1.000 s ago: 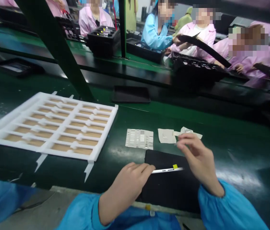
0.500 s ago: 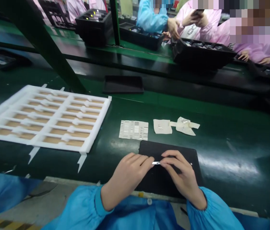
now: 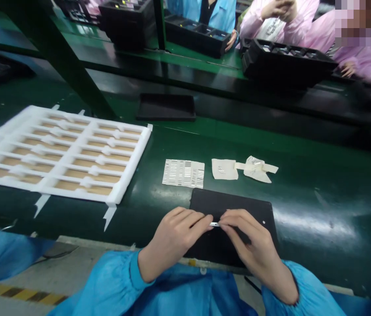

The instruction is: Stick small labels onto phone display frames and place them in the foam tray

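A small, slim white piece (image 3: pixel 214 224) is held up between my two hands above a black mat (image 3: pixel 231 199). My left hand (image 3: pixel 180 232) is closed on its left end, thumb and index finger pinching it. At the other end, my right hand (image 3: pixel 249 232) has thumb and fingertips pressed together on the piece. Most of the piece is covered by fingers, and its exact kind does not show. Just beyond the mat lie a sheet with rows of silvery strips (image 3: pixel 183 173) and two cream paper scraps, one flat (image 3: pixel 225 169) and one crumpled (image 3: pixel 258 169).
A white slotted tray (image 3: pixel 114 193) with tan compartments occupies the left of the green bench. A shallow black tray (image 3: pixel 166 107) lies behind, near a slanted green post (image 3: pixel 63 57). Across the bench, co-workers in pink and blue sit behind black bins (image 3: pixel 287 63).
My right hand's fingers have drawn closer together at the piece, and its wrist has shifted down and right. The view has tilted slightly. Across the bench, a blue-sleeved co-worker's arms have moved.
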### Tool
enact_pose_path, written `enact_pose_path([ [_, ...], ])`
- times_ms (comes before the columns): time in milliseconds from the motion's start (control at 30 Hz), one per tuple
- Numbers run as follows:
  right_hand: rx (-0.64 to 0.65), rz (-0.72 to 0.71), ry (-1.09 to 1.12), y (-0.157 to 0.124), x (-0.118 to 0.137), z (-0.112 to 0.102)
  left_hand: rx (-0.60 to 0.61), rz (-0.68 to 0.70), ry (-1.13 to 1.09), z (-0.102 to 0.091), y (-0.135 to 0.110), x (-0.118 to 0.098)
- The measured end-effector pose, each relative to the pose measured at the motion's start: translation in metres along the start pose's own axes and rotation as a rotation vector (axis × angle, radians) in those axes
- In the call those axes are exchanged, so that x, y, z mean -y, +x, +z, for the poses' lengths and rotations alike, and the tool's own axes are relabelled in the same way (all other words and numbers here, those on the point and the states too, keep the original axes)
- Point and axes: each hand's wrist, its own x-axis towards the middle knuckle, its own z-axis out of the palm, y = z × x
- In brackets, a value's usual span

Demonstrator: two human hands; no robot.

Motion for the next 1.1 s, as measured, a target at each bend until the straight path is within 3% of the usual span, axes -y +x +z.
enact_pose_path([
  [133,0.026,-0.056,-0.057,0.0,0.003,-0.002,-0.009,0.007,-0.01,0.0,0.001,0.001],
  [367,-0.111,-0.155,-0.081,-0.006,-0.002,0.009,-0.021,0.005,-0.029,0.0,0.0,0.0],
  [600,-0.03,-0.342,-0.478,-0.037,-0.024,0.014,-0.013,0.005,-0.04,-0.002,0.002,0.0],
  [733,-0.047,-0.379,-0.634,-0.039,-0.021,0.016,-0.005,0.008,-0.036,-0.002,0.0,0.0],
  [800,-0.068,-0.326,-0.556,-0.034,-0.013,0.014,-0.02,0.017,-0.032,-0.001,-0.002,0.0],
  [933,-0.058,-0.088,-0.215,-0.015,0.002,-0.005,-0.018,0.036,0.01,0.0,-0.002,0.0],
  [1100,-0.288,0.116,-0.051,0.044,-0.015,-0.027,0.027,0.022,0.01,-0.003,0.002,0.004],
])
